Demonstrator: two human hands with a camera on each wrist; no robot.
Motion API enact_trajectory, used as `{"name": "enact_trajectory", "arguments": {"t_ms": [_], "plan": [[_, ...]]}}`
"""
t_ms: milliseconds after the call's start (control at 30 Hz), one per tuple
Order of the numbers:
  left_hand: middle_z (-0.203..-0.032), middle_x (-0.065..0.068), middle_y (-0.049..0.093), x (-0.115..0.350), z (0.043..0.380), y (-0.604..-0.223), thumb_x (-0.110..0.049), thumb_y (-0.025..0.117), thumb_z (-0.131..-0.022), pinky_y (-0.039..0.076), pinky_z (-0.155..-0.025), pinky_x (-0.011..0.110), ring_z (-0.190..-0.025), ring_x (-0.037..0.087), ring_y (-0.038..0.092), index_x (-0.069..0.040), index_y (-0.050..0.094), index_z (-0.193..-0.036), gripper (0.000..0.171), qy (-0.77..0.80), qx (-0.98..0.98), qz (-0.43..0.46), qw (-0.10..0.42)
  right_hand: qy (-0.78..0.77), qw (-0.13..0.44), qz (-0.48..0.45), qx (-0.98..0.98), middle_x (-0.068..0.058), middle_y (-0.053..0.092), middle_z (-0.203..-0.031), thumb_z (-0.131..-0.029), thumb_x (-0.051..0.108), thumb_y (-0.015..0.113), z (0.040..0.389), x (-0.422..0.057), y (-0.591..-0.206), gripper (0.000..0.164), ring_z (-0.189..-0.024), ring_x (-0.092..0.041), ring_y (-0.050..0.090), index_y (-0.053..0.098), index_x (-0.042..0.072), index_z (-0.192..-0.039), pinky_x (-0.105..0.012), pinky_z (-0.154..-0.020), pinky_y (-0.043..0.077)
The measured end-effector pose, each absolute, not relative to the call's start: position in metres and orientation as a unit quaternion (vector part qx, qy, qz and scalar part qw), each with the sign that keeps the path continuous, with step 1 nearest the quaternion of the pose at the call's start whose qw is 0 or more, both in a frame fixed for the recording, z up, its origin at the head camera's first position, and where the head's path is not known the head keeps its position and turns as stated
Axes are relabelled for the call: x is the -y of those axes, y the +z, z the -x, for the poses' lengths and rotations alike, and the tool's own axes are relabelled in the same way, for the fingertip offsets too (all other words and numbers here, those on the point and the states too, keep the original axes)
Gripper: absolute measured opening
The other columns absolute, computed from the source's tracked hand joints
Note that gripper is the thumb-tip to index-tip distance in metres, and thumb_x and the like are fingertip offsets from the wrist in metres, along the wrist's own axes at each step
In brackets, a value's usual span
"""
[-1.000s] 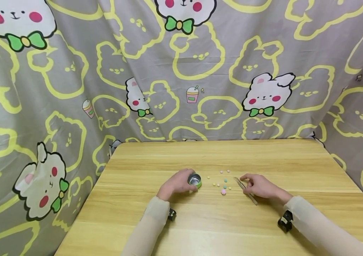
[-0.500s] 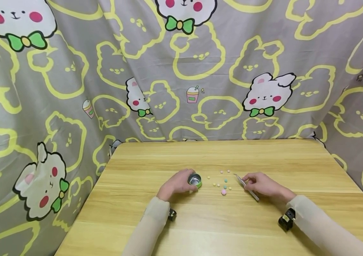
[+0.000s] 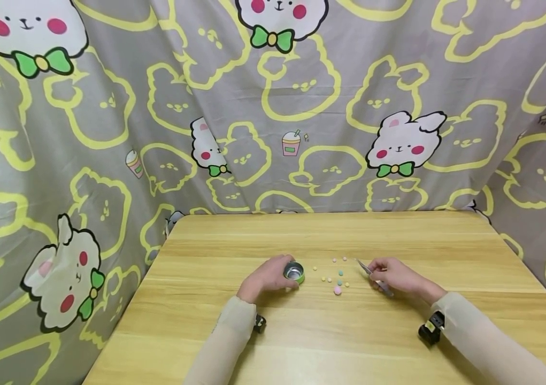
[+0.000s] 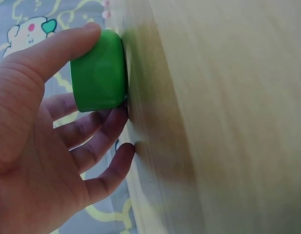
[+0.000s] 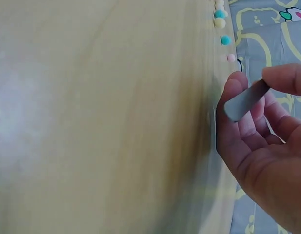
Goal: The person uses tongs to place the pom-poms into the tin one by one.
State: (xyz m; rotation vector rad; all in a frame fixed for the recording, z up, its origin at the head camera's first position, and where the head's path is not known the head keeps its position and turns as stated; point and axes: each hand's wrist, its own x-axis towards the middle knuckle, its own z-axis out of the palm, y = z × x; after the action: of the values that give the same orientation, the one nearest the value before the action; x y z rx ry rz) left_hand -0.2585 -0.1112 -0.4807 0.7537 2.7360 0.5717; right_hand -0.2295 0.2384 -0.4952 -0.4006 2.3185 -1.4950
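Note:
My left hand [image 3: 269, 274] holds a small round tin [image 3: 294, 271], green outside and silvery inside, upright on the table. In the left wrist view the thumb and fingers [image 4: 87, 131] are around the green tin wall [image 4: 99, 73]. To the right, my right hand [image 3: 398, 276] pinches a pair of metal tweezers [image 3: 385, 289], tips pointing away and left. The right wrist view shows the tweezers' blunt end [image 5: 243, 103] between thumb and fingers. Between the hands lie several small balls, among them a larger pink ball [image 3: 337, 290], a teal ball [image 3: 340, 273] and a yellow ball [image 3: 315, 268].
The wooden table [image 3: 301, 331] stretches toward me and to both sides. A patterned grey curtain [image 3: 234, 96] hangs behind and beside it. Each wrist carries a black camera [image 3: 430, 329].
The right hand has shifted slightly to the right, and the tweezers have turned in its fingers, their rear end rising in the view. The left hand and tin stay in place.

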Motion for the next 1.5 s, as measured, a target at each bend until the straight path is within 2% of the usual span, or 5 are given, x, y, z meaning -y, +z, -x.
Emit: {"name": "enact_trajectory", "arguments": {"t_ms": [567, 700, 867, 1167, 1500], "plan": [[-0.11, 0.0, 0.058, 0.113, 0.259, -0.48, -0.037, 0.078, -0.077, 0.043, -0.089, 0.031, -0.101, 0.015, 0.055, -0.011, 0.053, -0.122, 0.058, 0.208, -0.932, -0.27, 0.12, -0.546, 0.181, 0.147, -0.805, -0.015, 0.054, -0.084, -0.096, 0.002, 0.042, 0.248, -0.249, -0.5, 0.019, -0.064, -0.016, 0.048, 0.045, -0.013, -0.107, -0.024, -0.053, 0.04], [-0.112, 0.002, 0.058, 0.114, 0.259, -0.478, -0.038, 0.077, -0.078, 0.043, -0.089, 0.032, -0.102, 0.016, 0.054, -0.01, 0.052, -0.125, 0.06, 0.219, -0.929, -0.27, 0.127, -0.527, 0.175, 0.142, -0.819, -0.013, 0.053, -0.079, -0.098, 0.01, 0.048, 0.249, -0.248, -0.498, 0.023, -0.063, -0.017, 0.047, 0.048, -0.01, -0.108, -0.026, -0.053, 0.04], [-0.113, 0.002, 0.058, 0.115, 0.26, -0.477, -0.038, 0.074, -0.08, 0.043, -0.088, 0.032, -0.102, 0.016, 0.054, -0.009, 0.052, -0.126, 0.058, 0.226, -0.927, -0.269, 0.128, -0.447, 0.11, 0.151, -0.875, -0.01, 0.056, -0.078, -0.096, 0.02, 0.057, 0.25, -0.241, -0.496, 0.024, -0.063, -0.02, 0.052, 0.058, -0.001, -0.105, -0.029, -0.054, 0.044], [-0.102, -0.004, 0.06, 0.118, 0.263, -0.481, -0.038, 0.075, -0.08, 0.045, -0.081, 0.028, -0.091, 0.01, 0.055, -0.013, 0.056, -0.117, 0.049, 0.245, -0.923, -0.266, 0.133, -0.379, 0.069, 0.179, -0.905, -0.006, 0.061, -0.088, -0.095, 0.016, 0.058, 0.262, -0.233, -0.498, 0.014, -0.068, -0.017, 0.054, 0.063, 0.006, -0.103, -0.03, -0.059, 0.045], [-0.102, -0.002, 0.061, 0.119, 0.267, -0.481, -0.039, 0.076, -0.079, 0.044, -0.08, 0.027, -0.091, 0.011, 0.055, -0.016, 0.056, -0.114, 0.046, 0.249, -0.919, -0.276, 0.134, -0.384, 0.081, 0.2, -0.898, -0.008, 0.06, -0.087, -0.094, 0.011, 0.057, 0.27, -0.229, -0.494, 0.014, -0.064, -0.019, 0.056, 0.063, 0.003, -0.104, -0.029, -0.054, 0.046]]}}
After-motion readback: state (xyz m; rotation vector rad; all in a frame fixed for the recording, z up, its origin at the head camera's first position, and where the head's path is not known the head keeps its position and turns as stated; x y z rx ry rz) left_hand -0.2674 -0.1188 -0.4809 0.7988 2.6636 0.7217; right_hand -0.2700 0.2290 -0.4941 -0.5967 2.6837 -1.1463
